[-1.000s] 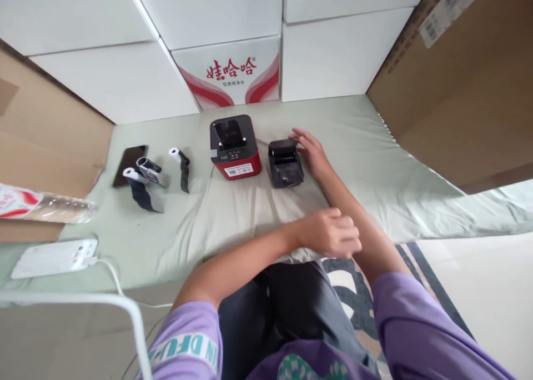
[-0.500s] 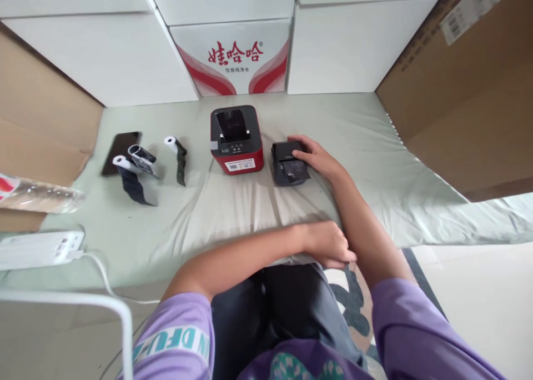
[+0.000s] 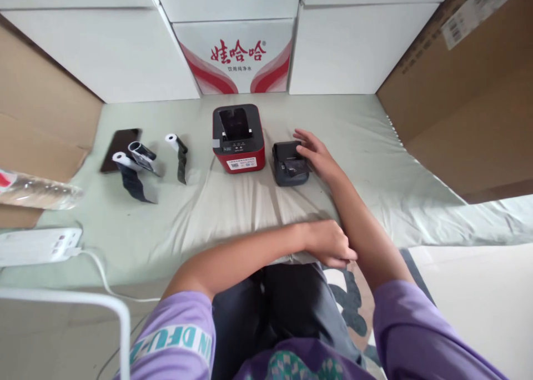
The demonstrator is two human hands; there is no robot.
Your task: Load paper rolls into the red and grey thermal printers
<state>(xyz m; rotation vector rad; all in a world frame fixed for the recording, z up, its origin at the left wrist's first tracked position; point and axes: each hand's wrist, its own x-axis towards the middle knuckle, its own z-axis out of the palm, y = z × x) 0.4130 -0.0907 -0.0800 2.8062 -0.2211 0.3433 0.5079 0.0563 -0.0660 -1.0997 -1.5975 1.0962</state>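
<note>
A small black printer (image 3: 289,164) sits on the pale green sheet (image 3: 233,208), right of a red and black printer (image 3: 239,138). My right hand (image 3: 315,154) lies flat against the small printer's right side, fingers stretched out and touching it, holding nothing. Crossed under my right forearm, my left hand (image 3: 330,243) rests at the sheet's front edge with its fingers curled in and nothing in them.
Left of the red printer lie a paper roll with a dark strip (image 3: 179,156), two more rolls (image 3: 134,166) and a dark phone (image 3: 119,148). A white power strip (image 3: 37,245) and a plastic bottle (image 3: 39,194) are far left. Cardboard boxes (image 3: 466,91) and white cartons (image 3: 235,55) wall the sheet.
My right hand went onto the small black printer, then slid off its top to its right side. My left hand dropped slightly to the sheet's edge. The view shifted a little.
</note>
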